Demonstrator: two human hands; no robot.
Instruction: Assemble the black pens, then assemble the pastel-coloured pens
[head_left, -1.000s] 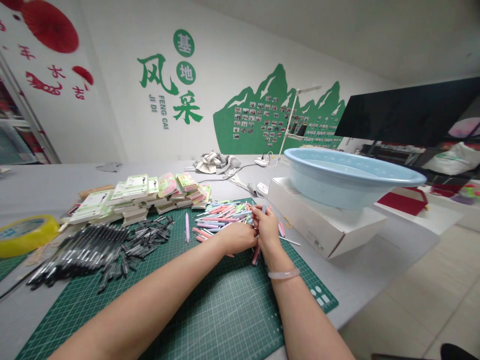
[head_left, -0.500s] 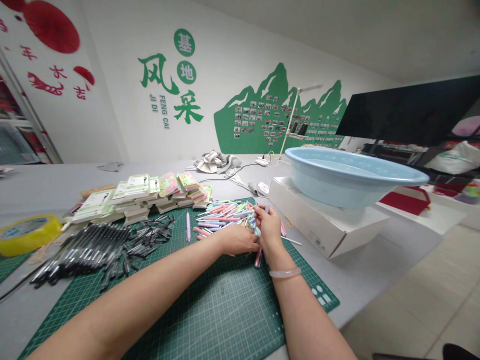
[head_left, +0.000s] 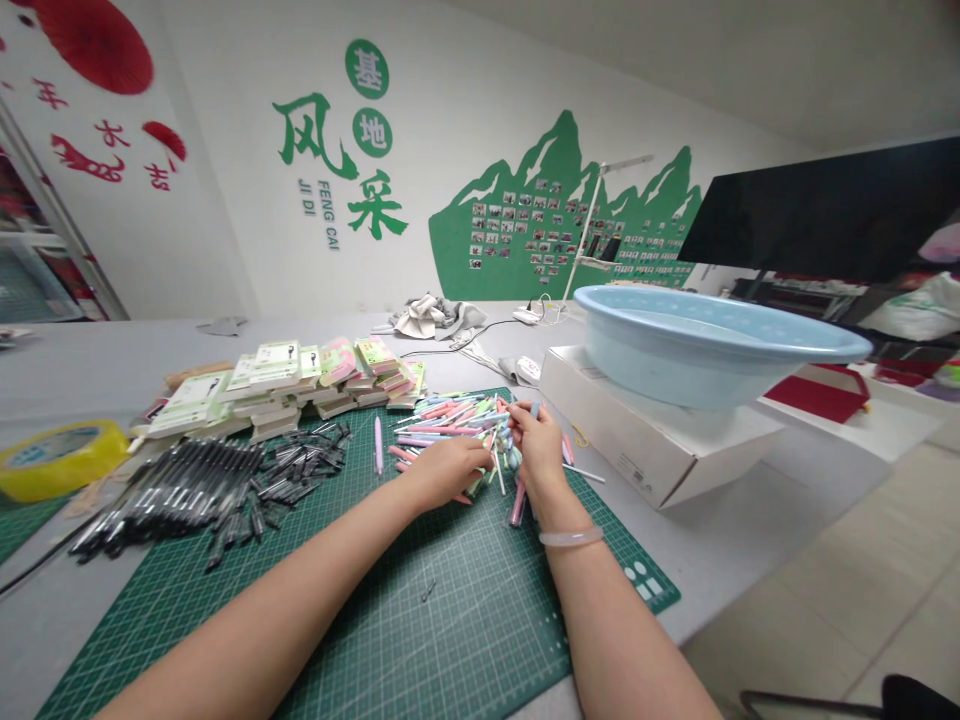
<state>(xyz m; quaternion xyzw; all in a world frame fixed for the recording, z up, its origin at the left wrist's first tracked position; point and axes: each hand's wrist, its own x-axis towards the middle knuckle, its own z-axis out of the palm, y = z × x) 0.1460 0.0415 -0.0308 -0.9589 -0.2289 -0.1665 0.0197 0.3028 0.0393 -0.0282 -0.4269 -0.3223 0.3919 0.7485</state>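
My right hand (head_left: 538, 445) has its fingers closed round a pen, whose blue-grey end (head_left: 535, 408) sticks up above them. Below that palm, a dark pink pen barrel (head_left: 517, 503) points down at the cutting mat. To the left, my left hand (head_left: 448, 470) is at the near edge of a heap of pastel pens (head_left: 442, 425). Its fingers are curled together, and what they hold, if anything, is hidden. A white stick (head_left: 500, 472) lies between the two hands. One lilac pen (head_left: 378, 446) lies apart from the heap. On the mat nearer me is a small thin spring-like piece (head_left: 428, 590).
The green cutting mat (head_left: 465, 640) covers the table in front of me. Black pens (head_left: 180, 490) are piled at left, behind them stacked small boxes (head_left: 277, 375) and yellow tape (head_left: 64, 460). At right a blue basin (head_left: 712, 345) stands on a white box (head_left: 645, 440).
My left hand has drawn back left, away from my right hand, opening a gap between them. The small spring-like piece has appeared on the mat. My right hand stays about where it was.
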